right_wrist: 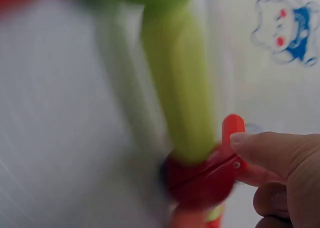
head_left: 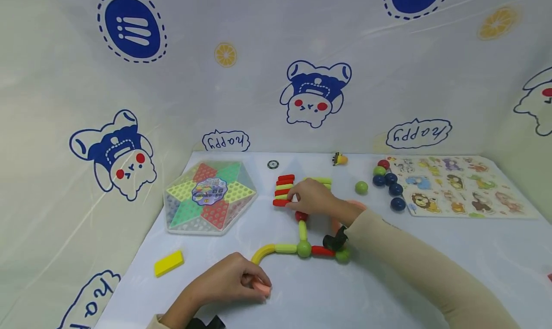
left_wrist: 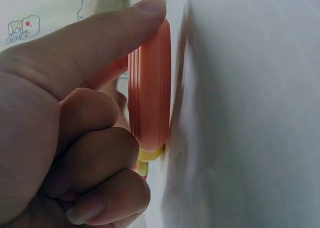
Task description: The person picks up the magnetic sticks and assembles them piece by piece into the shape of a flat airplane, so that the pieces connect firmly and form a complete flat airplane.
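Note:
My left hand (head_left: 235,280) pinches a salmon-orange ribbed curved rod (left_wrist: 150,88) between thumb and index finger, low over the table; its other fingers are curled in. Beside it lies a yellow curved rod (head_left: 262,253), part of a joined figure of rods and balls. The figure has a green ball (head_left: 304,248), a red ball (head_left: 301,216), a red rod (head_left: 322,251) and another green ball (head_left: 342,256). Beyond the red ball, my right hand (head_left: 314,197) pinches a red rod (right_wrist: 233,130) at the near end of a row of red and yellow-green rods (head_left: 284,186).
A hexagonal clear case (head_left: 210,197) stands left, with a yellow block (head_left: 169,263) nearer. At the right, several dark blue balls (head_left: 395,189) border an animal picture board (head_left: 465,187). A loose green ball (head_left: 361,187) and small yellow toy (head_left: 339,159) lie farther back.

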{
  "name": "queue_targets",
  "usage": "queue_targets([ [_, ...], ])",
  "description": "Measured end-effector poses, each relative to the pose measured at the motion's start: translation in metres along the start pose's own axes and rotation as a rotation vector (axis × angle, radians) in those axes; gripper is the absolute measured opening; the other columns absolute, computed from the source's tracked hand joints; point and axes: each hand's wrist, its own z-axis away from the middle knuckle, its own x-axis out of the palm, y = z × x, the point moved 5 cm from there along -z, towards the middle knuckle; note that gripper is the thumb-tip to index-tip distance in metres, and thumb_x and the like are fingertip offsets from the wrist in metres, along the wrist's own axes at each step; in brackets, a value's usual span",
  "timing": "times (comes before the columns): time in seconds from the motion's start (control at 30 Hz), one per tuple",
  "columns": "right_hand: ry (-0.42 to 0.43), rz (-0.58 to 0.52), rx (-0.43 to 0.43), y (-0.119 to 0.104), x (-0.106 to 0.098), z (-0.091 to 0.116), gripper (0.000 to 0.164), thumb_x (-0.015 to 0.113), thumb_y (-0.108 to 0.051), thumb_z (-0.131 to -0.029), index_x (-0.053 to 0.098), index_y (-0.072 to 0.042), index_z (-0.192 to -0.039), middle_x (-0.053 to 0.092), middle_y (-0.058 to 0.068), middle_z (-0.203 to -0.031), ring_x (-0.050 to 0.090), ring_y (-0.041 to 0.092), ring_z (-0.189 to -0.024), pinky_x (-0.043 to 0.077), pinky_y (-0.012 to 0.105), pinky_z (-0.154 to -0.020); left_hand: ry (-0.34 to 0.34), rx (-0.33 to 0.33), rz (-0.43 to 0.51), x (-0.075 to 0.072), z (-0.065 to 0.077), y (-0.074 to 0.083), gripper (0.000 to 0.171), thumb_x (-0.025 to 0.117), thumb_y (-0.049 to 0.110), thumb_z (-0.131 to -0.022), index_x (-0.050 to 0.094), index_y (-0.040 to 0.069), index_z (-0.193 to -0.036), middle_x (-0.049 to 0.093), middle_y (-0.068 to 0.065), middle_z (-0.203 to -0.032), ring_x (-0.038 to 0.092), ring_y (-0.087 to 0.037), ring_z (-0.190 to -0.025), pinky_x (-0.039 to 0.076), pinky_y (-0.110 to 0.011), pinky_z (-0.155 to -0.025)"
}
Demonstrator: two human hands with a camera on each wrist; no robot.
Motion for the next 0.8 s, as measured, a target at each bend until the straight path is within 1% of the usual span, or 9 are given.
queue_targets([
  [0.1,0.061,-0.054,-0.037,-0.01,-0.005,0.021,0.024,0.073,-0.041,-0.079,0.072,-0.026,-0.097,0.052,-0.01,-0.057,0.049,0.01,-0.057,0.041,0.024,-0.05,0.002,-0.004,0.003,0.002,0.002,-0.001,0.015,0.074,0.04,-0.078,0.071,0.033,-0.092,0.05,0.02,-0.059,0.039,0.003,-0.05,0.03,-0.016,-0.045],
  [0.23,0.099,-0.176,-0.058,-0.021,-0.007,0.063,0.022,0.073,-0.043,-0.078,0.072,-0.03,-0.096,0.047,-0.01,-0.053,0.046,0.009,-0.05,0.037,0.023,-0.046,0.017,-0.002,-0.018,0.0,0.002,-0.001,0.014,0.073,0.04,-0.079,0.07,0.035,-0.092,0.052,0.021,-0.06,0.04,0.002,-0.049,0.03,-0.016,-0.045],
  [0.27,0.099,-0.202,-0.071,-0.023,-0.005,0.075,0.021,0.072,-0.044,-0.079,0.072,-0.031,-0.095,0.046,-0.011,-0.052,0.045,0.008,-0.048,0.036,0.023,-0.045,0.016,-0.006,-0.02,0.0,0.002,-0.001,0.015,0.073,0.04,-0.079,0.07,0.035,-0.092,0.051,0.02,-0.06,0.039,0.002,-0.049,0.03,-0.016,-0.045],
  [0.37,0.056,-0.288,-0.112,-0.033,0.007,0.109,0.022,0.069,-0.048,-0.08,0.071,-0.032,-0.096,0.043,-0.013,-0.049,0.042,0.005,-0.045,0.033,0.021,-0.044,0.008,-0.012,-0.029,-0.001,0.002,0.0,0.015,0.072,0.041,-0.079,0.07,0.035,-0.093,0.048,0.019,-0.058,0.037,0.001,-0.048,0.028,-0.016,-0.044],
  [0.47,-0.001,-0.339,-0.168,-0.044,0.024,0.132,0.026,0.066,-0.051,-0.082,0.071,-0.03,-0.096,0.041,-0.016,-0.05,0.041,0.002,-0.045,0.032,0.019,-0.044,0.006,-0.015,-0.039,-0.003,0.003,0.001,0.015,0.072,0.04,-0.079,0.069,0.035,-0.093,0.045,0.018,-0.056,0.036,0.001,-0.047,0.027,-0.017,-0.044],
  [0.53,-0.023,-0.345,-0.203,-0.052,0.035,0.14,0.026,0.065,-0.051,-0.082,0.072,-0.029,-0.096,0.04,-0.018,-0.049,0.04,0.0,-0.045,0.031,0.018,-0.044,0.012,-0.019,-0.038,-0.004,0.003,0.001,0.015,0.073,0.04,-0.079,0.069,0.034,-0.093,0.044,0.017,-0.056,0.036,0.0,-0.047,0.027,-0.018,-0.044],
  [0.63,-0.031,-0.332,-0.242,-0.06,0.047,0.145,0.026,0.064,-0.05,-0.084,0.072,-0.029,-0.096,0.037,-0.019,-0.05,0.037,-0.002,-0.046,0.031,0.017,-0.046,0.025,-0.02,-0.037,-0.005,0.004,0.003,0.015,0.073,0.04,-0.08,0.069,0.034,-0.093,0.041,0.017,-0.055,0.035,0.0,-0.047,0.026,-0.018,-0.043],
  [0.8,-0.02,-0.347,-0.274,-0.064,0.057,0.149,0.024,0.064,-0.048,-0.084,0.072,-0.028,-0.095,0.035,-0.021,-0.049,0.036,-0.004,-0.047,0.03,0.016,-0.046,0.022,-0.017,-0.04,-0.003,0.002,0.004,0.015,0.072,0.041,-0.08,0.069,0.035,-0.093,0.039,0.017,-0.054,0.035,0.0,-0.046,0.027,-0.019,-0.043],
])
